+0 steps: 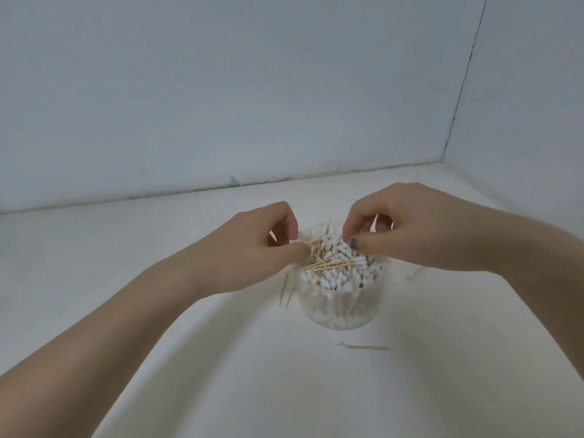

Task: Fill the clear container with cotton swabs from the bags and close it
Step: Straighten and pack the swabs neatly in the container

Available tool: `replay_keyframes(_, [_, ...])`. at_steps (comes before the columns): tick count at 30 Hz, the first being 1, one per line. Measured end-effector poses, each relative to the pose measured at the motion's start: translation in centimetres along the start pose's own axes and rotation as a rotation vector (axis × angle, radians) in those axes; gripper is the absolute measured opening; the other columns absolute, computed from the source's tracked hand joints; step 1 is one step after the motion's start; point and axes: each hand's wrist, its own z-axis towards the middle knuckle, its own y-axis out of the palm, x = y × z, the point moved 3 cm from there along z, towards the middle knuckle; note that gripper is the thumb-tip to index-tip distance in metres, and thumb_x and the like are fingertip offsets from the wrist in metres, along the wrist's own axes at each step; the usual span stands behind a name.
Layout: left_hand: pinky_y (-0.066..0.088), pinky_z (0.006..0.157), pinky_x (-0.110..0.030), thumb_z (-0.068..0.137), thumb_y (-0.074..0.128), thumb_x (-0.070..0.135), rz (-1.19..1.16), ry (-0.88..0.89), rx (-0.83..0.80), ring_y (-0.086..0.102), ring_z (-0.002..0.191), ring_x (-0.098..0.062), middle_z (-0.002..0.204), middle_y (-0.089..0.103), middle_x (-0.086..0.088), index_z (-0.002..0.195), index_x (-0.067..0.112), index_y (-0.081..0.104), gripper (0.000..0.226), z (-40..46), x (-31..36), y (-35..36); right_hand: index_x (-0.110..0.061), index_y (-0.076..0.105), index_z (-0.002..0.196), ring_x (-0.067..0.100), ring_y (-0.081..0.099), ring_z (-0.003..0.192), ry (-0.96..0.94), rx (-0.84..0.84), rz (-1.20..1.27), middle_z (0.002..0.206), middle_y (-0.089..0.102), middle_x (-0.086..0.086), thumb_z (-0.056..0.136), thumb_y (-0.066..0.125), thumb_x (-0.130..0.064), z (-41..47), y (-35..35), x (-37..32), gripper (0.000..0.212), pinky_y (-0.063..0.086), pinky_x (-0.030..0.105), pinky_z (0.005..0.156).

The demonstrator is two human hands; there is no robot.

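Head view, one clear container (343, 308) packed with swabs, both hands pinching swabs at its rim, left (252, 251), right (407, 229), one stray swab (363, 346) on the table.

Both bare forearms extend forward and converge above the clear container (343, 308). The left hand (252, 251) sits at the container's left rim, fingers curled, thumb and forefinger pinching the cotton swabs (328, 263). The right hand (401, 226) hovers over the far-right rim, fingers curled downward, thumb tip touching the swab heads
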Motion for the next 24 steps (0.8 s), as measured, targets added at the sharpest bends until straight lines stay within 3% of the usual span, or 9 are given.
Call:
replay_keyframes(4, [0.047, 0.067, -0.023, 0.089, 0.07, 0.037, 0.146, 0.069, 0.012, 0.061, 0.084, -0.016, 0.093, 0.064, 0.009, 0.092, 0.027, 0.055, 0.018, -0.4, 0.7, 0.0, -0.039, 0.07, 0.09, -0.004, 0.056, 0.06, 0.076, -0.127, -0.109, 0.089, 0.067, -0.023, 0.088, 0.063, -0.028, -0.4, 0.6, -0.6, 0.013, 0.042, 0.014, 0.055])
replay_keyframes(8, [0.052, 0.072, -0.03, 0.091, 0.066, 0.034, 0.185, 0.088, -0.04, 0.061, 0.078, -0.01, 0.091, 0.067, 0.01, 0.086, 0.031, 0.064, 0.006, -0.3, 0.5, 0.3, -0.035, 0.07, 0.092, 0.004, 0.059, 0.068, 0.123, -0.17, -0.146, 0.086, 0.07, -0.015, 0.088, 0.064, -0.026, -0.2, 0.9, -0.9, 0.012, 0.054, 0.028, 0.065])
replay_keyframes(12, [0.049, 0.067, -0.024, 0.093, 0.065, 0.031, 0.199, 0.113, -0.04, 0.057, 0.071, -0.005, 0.089, 0.067, 0.011, 0.085, 0.03, 0.066, 0.007, -0.1, 0.5, 0.3, -0.032, 0.071, 0.089, -0.002, 0.055, 0.061, 0.127, -0.188, -0.11, 0.083, 0.072, -0.006, 0.086, 0.067, -0.023, 0.1, 0.9, -0.9, 0.01, 0.043, 0.018, 0.06])
replay_keyframes(15, [0.045, 0.062, -0.019, 0.093, 0.064, 0.03, 0.2, 0.143, -0.046, 0.053, 0.066, -0.001, 0.088, 0.066, 0.011, 0.085, 0.029, 0.065, 0.009, -0.1, 0.6, 0.2, -0.029, 0.073, 0.086, 0.0, 0.056, 0.062, 0.13, -0.161, -0.026, 0.086, 0.073, 0.003, 0.085, 0.068, -0.021, 0.1, 0.6, -0.9, 0.009, 0.044, 0.018, 0.063])
replay_keyframes(21, [0.05, 0.056, -0.025, 0.094, 0.061, 0.027, 0.148, 0.177, 0.075, 0.055, 0.061, -0.003, 0.088, 0.067, 0.013, 0.082, 0.03, 0.065, 0.013, -0.4, 0.9, -1.5, -0.031, 0.072, 0.083, 0.003, 0.062, 0.067, 0.131, -0.058, -0.061, 0.077, 0.07, -0.007, 0.089, 0.066, -0.025, -0.4, -0.9, -0.8, 0.01, 0.05, 0.024, 0.071])
replay_keyframes(24, [0.042, 0.053, -0.012, 0.094, 0.062, 0.022, 0.14, 0.193, 0.105, 0.055, 0.061, 0.0, 0.085, 0.068, 0.012, 0.083, 0.028, 0.068, 0.014, -0.4, 1.2, -1.9, -0.033, 0.074, 0.082, 0.002, 0.062, 0.07, 0.135, -0.021, -0.122, 0.072, 0.068, -0.017, 0.09, 0.064, -0.027, -0.7, -1.9, -1.6, 0.014, 0.052, 0.025, 0.071])
